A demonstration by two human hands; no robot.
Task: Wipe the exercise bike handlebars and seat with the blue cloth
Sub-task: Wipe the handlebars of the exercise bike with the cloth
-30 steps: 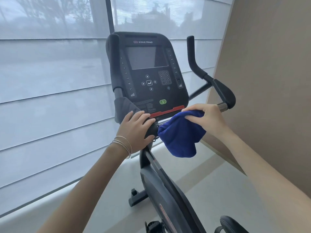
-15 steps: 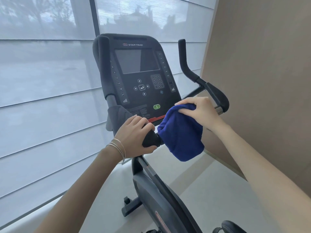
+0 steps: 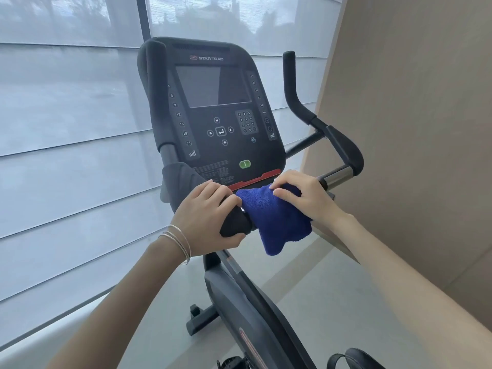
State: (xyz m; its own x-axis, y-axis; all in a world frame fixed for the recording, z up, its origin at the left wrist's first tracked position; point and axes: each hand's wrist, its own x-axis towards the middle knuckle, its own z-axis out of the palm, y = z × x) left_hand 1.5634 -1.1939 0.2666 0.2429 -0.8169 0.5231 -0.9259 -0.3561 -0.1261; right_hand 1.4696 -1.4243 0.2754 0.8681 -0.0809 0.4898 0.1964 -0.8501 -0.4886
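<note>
The black exercise bike stands in front of me, its console (image 3: 213,110) facing me. My left hand (image 3: 210,217) grips the near black end of the left handlebar (image 3: 235,225). The blue cloth (image 3: 277,219) is draped over the bar just below the console's red strip. My right hand (image 3: 303,194) holds the cloth around that bar, fingers curled over its top. The right handlebar (image 3: 343,145) rises to the right, with a chrome section (image 3: 338,177) showing beside my right hand. The seat is not in view.
A window with grey blinds (image 3: 66,129) fills the left and back. A beige wall (image 3: 412,115) stands close on the right. The bike's frame (image 3: 247,302) slopes down toward me, and a black pedal strap (image 3: 351,358) shows at the bottom edge.
My right hand and the cloth have slid left along the bar, up against my left hand, uncovering more chrome on the right. The left hand keeps its grip.
</note>
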